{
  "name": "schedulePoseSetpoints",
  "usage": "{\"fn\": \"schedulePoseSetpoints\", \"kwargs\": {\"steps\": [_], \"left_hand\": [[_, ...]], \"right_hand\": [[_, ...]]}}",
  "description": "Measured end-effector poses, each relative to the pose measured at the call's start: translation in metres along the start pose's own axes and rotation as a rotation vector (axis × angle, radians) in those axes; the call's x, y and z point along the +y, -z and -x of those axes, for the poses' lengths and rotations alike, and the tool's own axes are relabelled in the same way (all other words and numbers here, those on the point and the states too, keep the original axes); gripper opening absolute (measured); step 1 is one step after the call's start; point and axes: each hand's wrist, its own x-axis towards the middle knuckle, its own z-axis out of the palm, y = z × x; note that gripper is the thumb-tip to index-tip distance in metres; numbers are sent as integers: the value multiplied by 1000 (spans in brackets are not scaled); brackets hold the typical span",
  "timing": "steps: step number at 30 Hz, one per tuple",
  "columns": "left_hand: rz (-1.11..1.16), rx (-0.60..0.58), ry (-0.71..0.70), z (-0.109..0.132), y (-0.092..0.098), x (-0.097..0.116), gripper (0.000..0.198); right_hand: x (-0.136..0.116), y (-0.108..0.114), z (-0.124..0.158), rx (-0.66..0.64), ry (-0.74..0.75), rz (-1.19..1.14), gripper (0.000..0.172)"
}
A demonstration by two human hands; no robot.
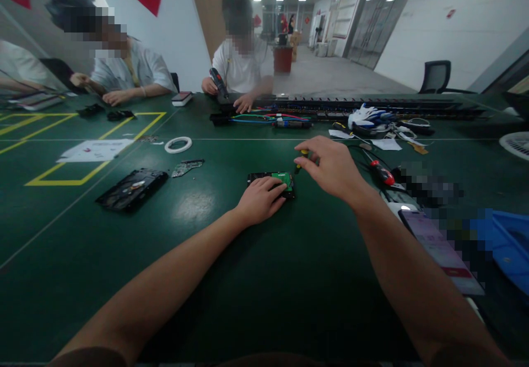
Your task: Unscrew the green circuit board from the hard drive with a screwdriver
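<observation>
A hard drive [283, 181] with a green circuit board facing up lies on the green table in front of me. My left hand [263, 197] is over its left part, fingers across the board and thumb along the near edge, holding it against the table. In the fingertips of my right hand [326, 164] is a small yellow-and-black screwdriver [304, 154], pinched near its top. It is at the drive's right end; whether its tip touches the drive I cannot tell.
Left are a black drive casing [133, 189], a loose circuit board [187, 167] and a tape roll [178, 145]. Right are a red-and-black screwdriver [382, 173], a phone [440, 248] and a blue bin [510, 240]. Gloves [370, 117] lie farther back. Co-workers sit across the table, one holding a power screwdriver [219, 82].
</observation>
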Motion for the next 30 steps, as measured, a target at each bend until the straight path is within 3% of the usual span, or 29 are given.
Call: {"fn": "schedulePoseSetpoints", "kwargs": {"steps": [4, 12, 20, 30], "left_hand": [[0, 2, 5, 0, 0, 0, 40], [-1, 8, 6, 0, -2, -1, 40], [9, 14, -2, 0, -1, -1, 40], [-12, 15, -3, 1, -2, -2, 41]], "right_hand": [[-3, -1, 1, -12, -12, -30, 26], [-1, 1, -1, -3, 24, -38, 12], [-4, 2, 0, 0, -12, -48, 24], [-1, 1, 0, 3, 4, -36, 16]]}}
